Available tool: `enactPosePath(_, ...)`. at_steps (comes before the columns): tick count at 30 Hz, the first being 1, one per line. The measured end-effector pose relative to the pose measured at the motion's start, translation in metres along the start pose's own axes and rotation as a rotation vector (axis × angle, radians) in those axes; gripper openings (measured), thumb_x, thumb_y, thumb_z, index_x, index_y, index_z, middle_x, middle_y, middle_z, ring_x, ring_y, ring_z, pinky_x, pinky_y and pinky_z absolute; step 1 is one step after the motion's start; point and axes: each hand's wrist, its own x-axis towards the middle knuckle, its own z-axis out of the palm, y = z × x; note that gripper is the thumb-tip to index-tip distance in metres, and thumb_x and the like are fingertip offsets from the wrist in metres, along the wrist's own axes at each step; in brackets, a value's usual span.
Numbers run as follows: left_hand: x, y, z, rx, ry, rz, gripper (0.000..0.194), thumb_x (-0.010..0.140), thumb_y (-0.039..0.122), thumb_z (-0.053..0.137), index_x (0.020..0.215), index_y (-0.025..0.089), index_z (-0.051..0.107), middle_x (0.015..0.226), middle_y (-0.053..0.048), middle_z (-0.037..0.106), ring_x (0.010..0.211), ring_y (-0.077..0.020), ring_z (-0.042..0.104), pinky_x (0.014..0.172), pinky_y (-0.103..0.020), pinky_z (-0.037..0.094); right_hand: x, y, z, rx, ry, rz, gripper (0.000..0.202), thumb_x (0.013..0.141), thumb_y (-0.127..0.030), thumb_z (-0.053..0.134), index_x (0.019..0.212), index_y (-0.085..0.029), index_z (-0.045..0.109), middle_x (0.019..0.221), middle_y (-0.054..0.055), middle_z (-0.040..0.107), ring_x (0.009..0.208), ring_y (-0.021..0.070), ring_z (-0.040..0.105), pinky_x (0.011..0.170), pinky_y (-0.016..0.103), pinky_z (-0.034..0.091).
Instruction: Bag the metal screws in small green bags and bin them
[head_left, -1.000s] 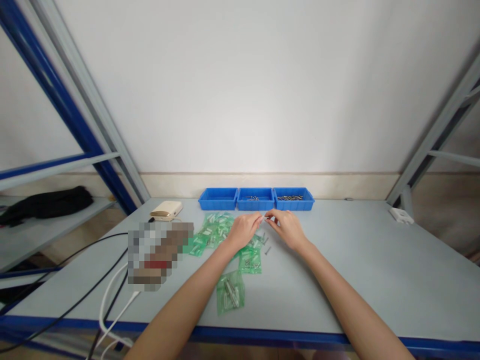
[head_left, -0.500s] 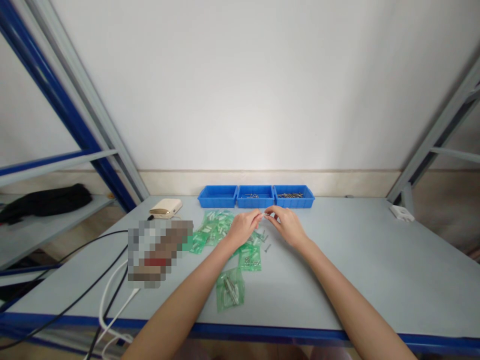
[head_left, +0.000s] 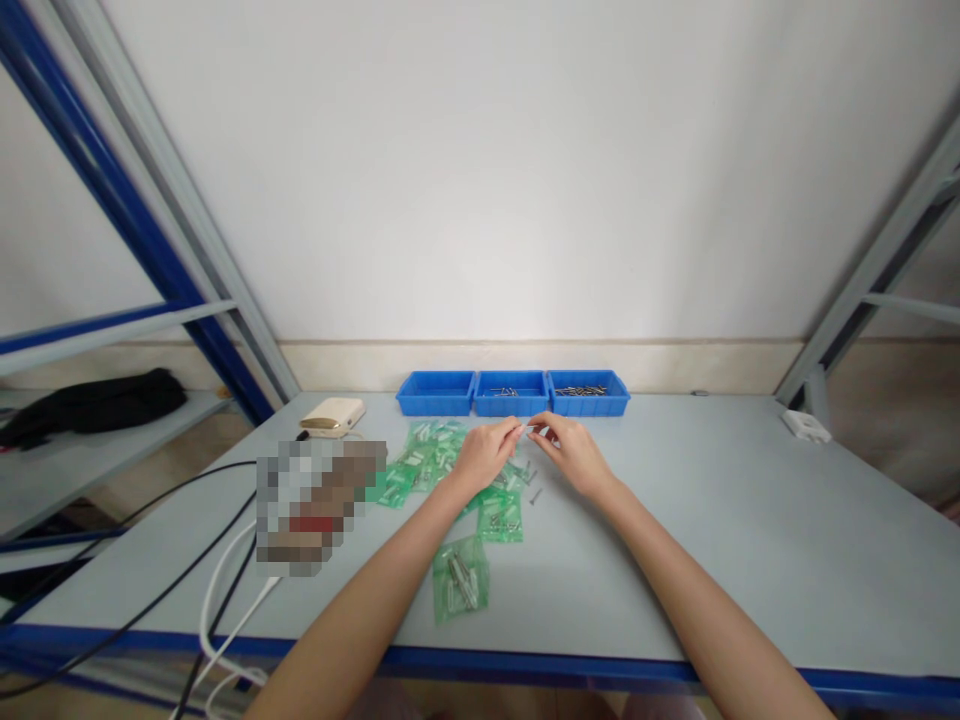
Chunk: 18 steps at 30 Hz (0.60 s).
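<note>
My left hand [head_left: 489,452] is closed, its thumb and forefinger pinching a small whitish piece [head_left: 523,428] too tiny to name. Facing it, my right hand [head_left: 571,446] has its fingers curled, with thumb and forefinger tips at the end of that piece; what lies between them I cannot make out. Under and beside my left hand lies a pile of green plastic bags [head_left: 435,450] with small white and metal parts inside. A loose screw [head_left: 535,496] rests on the table below my hands. Closer to me lies a single green bag [head_left: 460,580] holding screws and white plugs.
Three blue bins stand along the wall: the left bin [head_left: 436,394], the middle bin [head_left: 511,404] with a few screws, and the right bin [head_left: 589,404] with many. A cream box [head_left: 332,416], a blurred-out object [head_left: 319,510] and cables [head_left: 210,590] occupy the left. A white adapter [head_left: 806,426] sits far right.
The fingertips of my right hand have shifted slightly at the small piece, and the metal glint between them no longer shows. The bags and bins stay where they were.
</note>
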Motion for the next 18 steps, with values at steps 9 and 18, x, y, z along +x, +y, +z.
enactPosePath(9, 0.0005, 0.0018, 0.0007, -0.031, -0.022, -0.023, 0.026, 0.092, 0.032, 0.031, 0.084, 0.021, 0.053, 0.059, 0.005, 0.058, 0.057, -0.0119, 0.055, 0.059, -0.021, 0.035, -0.0001, -0.005, -0.0047, -0.163, -0.011, -0.011, 0.018, 0.089, -0.028, 0.045, 0.089, -0.022, 0.062, 0.088, 0.002, 0.068, 0.078, 0.0172, 0.061, 0.067, 0.026, 0.039)
enactPosePath(18, 0.0003, 0.0022, 0.0003, -0.007, -0.009, -0.007, 0.032, 0.091, 0.035, 0.031, 0.072, 0.02, 0.052, 0.055, 0.004, 0.055, 0.055, -0.0119, 0.054, 0.059, -0.021, 0.035, -0.0012, -0.006, -0.0048, -0.166, -0.001, -0.013, 0.014, 0.087, -0.027, 0.048, 0.091, -0.021, 0.059, 0.083, 0.001, 0.068, 0.071, 0.0157, 0.061, 0.063, 0.024, 0.037)
